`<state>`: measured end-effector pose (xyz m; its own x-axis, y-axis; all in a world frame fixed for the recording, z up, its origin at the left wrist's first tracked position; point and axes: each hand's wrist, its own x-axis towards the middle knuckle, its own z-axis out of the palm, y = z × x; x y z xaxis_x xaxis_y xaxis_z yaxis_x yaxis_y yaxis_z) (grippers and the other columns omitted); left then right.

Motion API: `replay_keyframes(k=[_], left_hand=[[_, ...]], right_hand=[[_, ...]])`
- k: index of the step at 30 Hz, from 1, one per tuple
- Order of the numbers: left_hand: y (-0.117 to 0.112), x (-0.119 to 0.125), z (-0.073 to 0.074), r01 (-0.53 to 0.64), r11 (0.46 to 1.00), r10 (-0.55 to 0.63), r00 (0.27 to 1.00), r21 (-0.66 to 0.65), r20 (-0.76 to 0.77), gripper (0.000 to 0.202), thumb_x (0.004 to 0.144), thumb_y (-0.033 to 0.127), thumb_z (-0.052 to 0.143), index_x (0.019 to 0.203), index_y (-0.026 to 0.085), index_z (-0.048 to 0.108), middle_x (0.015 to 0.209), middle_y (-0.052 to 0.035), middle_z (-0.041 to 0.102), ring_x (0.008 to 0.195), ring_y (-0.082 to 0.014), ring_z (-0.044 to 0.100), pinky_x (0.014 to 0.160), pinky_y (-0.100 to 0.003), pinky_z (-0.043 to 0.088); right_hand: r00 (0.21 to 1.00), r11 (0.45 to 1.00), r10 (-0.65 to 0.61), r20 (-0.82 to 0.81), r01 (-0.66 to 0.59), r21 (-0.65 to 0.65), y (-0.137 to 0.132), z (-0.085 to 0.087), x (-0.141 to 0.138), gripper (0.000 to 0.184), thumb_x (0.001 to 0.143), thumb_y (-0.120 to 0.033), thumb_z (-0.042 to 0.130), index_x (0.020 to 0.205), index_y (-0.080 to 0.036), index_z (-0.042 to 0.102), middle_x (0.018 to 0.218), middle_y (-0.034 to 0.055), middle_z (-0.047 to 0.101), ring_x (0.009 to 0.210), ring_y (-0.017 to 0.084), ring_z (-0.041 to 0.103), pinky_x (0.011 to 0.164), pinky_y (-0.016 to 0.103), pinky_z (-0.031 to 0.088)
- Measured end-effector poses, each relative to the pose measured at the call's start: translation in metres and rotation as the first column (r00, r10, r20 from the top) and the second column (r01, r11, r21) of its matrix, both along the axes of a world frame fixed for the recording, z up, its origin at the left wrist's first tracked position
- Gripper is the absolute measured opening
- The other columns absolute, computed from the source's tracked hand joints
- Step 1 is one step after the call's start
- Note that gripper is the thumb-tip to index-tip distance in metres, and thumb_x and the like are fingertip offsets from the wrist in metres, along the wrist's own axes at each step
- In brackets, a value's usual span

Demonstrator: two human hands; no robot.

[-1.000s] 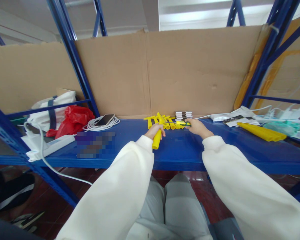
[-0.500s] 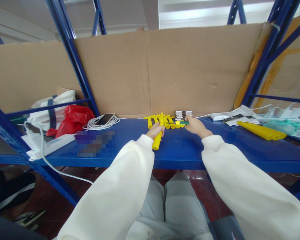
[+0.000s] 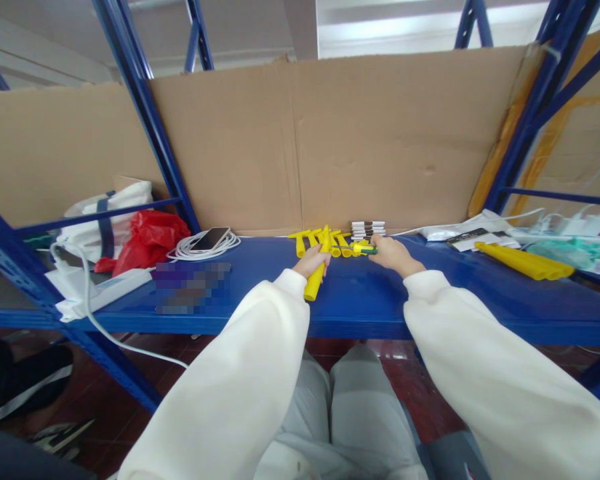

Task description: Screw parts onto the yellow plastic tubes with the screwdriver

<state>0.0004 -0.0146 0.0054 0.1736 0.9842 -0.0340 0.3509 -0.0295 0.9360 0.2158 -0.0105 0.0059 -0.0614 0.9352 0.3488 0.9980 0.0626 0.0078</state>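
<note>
ok so the screwdriver [image 3: 363, 249] handle had just rolled to show more yellow than half a second earlier, so I'd guess turning was underway; right hand [image 3: 391, 256] fingers had it pinched just in front of the white-and-black stack [image 3: 368, 229]. Left hand [image 3: 310, 261] fingers were wrapped round a yellow tubular piece [image 3: 311, 288], smooth, slanted, narrower at the far end, front-left of that stack

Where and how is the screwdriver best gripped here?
I'd take the screwdriver by its thick handle, coming from the right, as the right hand holds it: the handle end faces right, while the thin shaft points left toward the yellow tube in the left hand.
</note>
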Motion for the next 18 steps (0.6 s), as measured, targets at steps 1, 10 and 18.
replay_keyframes(k=[1, 10, 18], left_hand=[[0.0006, -0.0001, -0.0004, 0.000, 1.000, 0.000, 1.000, 0.000, -0.001, 0.048, 0.071, 0.005, 0.053, 0.118, 0.013, 0.062, 0.047, 0.0071, 0.047, 0.037, -0.0124, 0.048, 0.049, -0.026, 0.051], [-0.0006, -0.0009, 0.0004, 0.004, 1.000, -0.004, 1.000, 0.001, -0.027, 0.041, 0.071, 0.004, 0.052, 0.110, 0.014, 0.062, 0.046, 0.0059, 0.047, 0.039, -0.0132, 0.049, 0.049, -0.026, 0.050], [0.0010, -0.0009, -0.0001, -0.014, 1.000, 0.014, 0.999, 0.005, -0.047, 0.034, 0.071, 0.007, 0.054, 0.103, 0.016, 0.063, 0.054, 0.0019, 0.051, 0.043, -0.0129, 0.051, 0.046, -0.025, 0.049]], right_hand=[[1.000, 1.000, 0.003, 0.003, -0.003, -0.002, -0.0007, 0.0004, -0.0006, 0.036, 0.086, -0.022, 0.060, 0.122, -0.016, 0.061, 0.109, 0.0155, 0.075, 0.099, 0.028, 0.071, 0.077, 0.030, 0.048], [0.997, 0.995, 0.068, 0.032, -0.070, 0.070, -0.0002, 0.0016, -0.0024, 0.028, 0.087, -0.018, 0.054, 0.112, -0.013, 0.065, 0.117, 0.0189, 0.072, 0.108, 0.028, 0.068, 0.086, 0.031, 0.049], [1.000, 1.000, 0.010, -0.010, -0.010, 0.010, 0.0013, -0.0020, 0.0002, 0.038, 0.085, -0.021, 0.060, 0.122, -0.016, 0.057, 0.108, 0.0150, 0.075, 0.099, 0.028, 0.070, 0.078, 0.031, 0.049]])
